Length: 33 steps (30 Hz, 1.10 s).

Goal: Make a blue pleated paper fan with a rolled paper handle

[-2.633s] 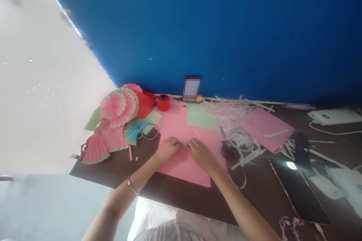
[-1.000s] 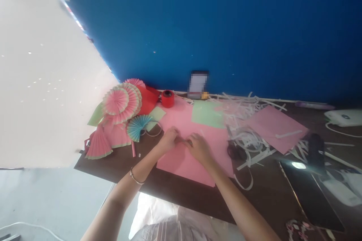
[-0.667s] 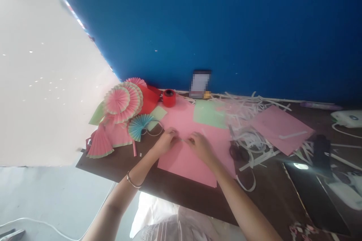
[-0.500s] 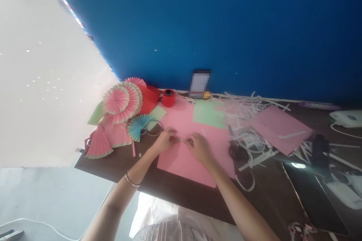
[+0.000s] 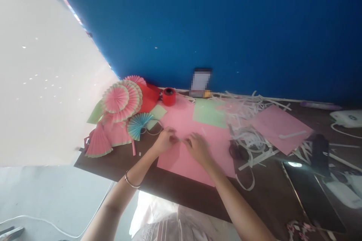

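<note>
Over a large pink paper sheet (image 5: 181,162) on the dark table, my left hand (image 5: 167,140) and my right hand (image 5: 196,146) face each other with fingertips pinched. A small, thin, pale greenish piece (image 5: 180,140) spans the short gap between them; its kind is too small to tell. A bracelet circles my left wrist. Left of that hand lies a blue pleated paper fan (image 5: 138,125), by scissors (image 5: 152,128) whose handle loops show. Beyond my right hand a light green sheet (image 5: 209,113) rests on the pink paper.
Pink and green pleated rosettes (image 5: 120,99) are heaped at the left, near a red tape roll (image 5: 169,96). White paper strips (image 5: 249,139) and a pink square (image 5: 281,128) cover the right side. A dark tablet-like device (image 5: 311,196) lies nearer. A blue wall stands behind.
Both hands stay in nearly the same place, still pinching. My right fingers have shifted slightly, and less of the small piece shows. The view has moved a little.
</note>
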Each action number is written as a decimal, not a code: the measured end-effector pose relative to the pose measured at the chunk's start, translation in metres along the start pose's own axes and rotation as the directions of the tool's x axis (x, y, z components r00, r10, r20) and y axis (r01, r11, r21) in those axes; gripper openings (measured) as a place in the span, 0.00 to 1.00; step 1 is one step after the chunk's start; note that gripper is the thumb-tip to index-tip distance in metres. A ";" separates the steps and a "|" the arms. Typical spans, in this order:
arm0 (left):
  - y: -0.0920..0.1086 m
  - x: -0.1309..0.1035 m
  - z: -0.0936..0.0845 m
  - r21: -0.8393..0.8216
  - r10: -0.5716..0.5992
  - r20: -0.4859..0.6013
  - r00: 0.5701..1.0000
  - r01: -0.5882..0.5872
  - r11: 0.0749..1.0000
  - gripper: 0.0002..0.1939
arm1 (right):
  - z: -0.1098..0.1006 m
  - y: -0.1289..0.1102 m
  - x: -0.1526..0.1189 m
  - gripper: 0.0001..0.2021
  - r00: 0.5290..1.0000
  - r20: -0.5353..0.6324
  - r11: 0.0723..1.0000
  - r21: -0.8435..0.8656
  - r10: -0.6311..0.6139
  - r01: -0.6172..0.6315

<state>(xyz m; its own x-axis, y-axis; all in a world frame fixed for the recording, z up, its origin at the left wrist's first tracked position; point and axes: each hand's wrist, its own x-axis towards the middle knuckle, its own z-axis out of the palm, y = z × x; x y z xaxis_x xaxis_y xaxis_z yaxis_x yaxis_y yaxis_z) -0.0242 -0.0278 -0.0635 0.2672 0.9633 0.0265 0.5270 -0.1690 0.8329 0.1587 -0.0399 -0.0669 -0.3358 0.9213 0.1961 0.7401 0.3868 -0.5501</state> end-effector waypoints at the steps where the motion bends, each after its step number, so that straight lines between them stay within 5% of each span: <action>1: 0.001 -0.001 0.000 0.011 0.005 -0.008 1.000 -0.005 1.000 0.02 | 0.000 0.000 0.000 0.10 1.000 0.001 1.000 0.006 0.005 -0.005; 13: 0.003 -0.004 -0.001 0.088 0.051 -0.010 0.999 -0.050 0.995 0.04 | -0.003 -0.007 0.002 0.12 0.995 -0.029 0.994 0.053 0.097 -0.095; 25: 0.005 0.008 -0.002 0.189 -0.075 0.021 0.997 0.070 0.980 0.05 | 0.000 -0.005 0.009 0.09 0.989 0.060 0.991 -0.039 0.132 -0.130; 33: 0.004 0.007 -0.009 0.169 0.000 0.074 0.997 -0.012 0.986 0.07 | -0.001 -0.006 0.011 0.08 0.986 0.075 0.987 -0.069 0.152 -0.147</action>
<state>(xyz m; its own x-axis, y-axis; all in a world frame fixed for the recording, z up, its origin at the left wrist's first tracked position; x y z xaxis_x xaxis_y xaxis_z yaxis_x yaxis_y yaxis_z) -0.0280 -0.0195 -0.0551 0.3263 0.9451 -0.0149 0.6522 -0.2137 0.7273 0.1508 -0.0319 -0.0604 -0.2623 0.9638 0.0485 0.8198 0.2491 -0.5157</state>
